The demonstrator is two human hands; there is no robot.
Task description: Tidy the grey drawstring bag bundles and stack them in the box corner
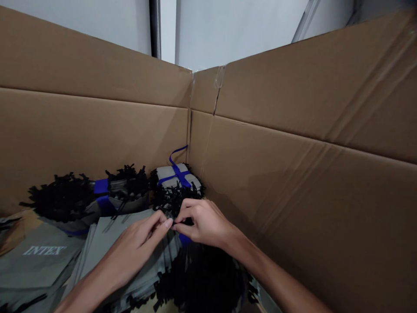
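Note:
My left hand [146, 232] and my right hand [203, 221] meet over a stack of flat grey fabric bags [130, 221]. Both are closed in a pinch, fingertips nearly touching at the stack's upper right corner. Whatever small thing lies between the fingers is too hidden to make out. Black cord ends stick out along the stack's edge. Under my right wrist sits a dark mass of black cord ends [208, 274], with a bit of blue strap [185, 240] beside the fingers.
Tall cardboard box walls [293, 174] meet in a corner ahead. In that corner lies a grey bundle tied with a blue strap [178, 174]. A second strapped bundle [65, 198] rests along the left wall. A grey bag printed INTEX [39, 265] lies at lower left.

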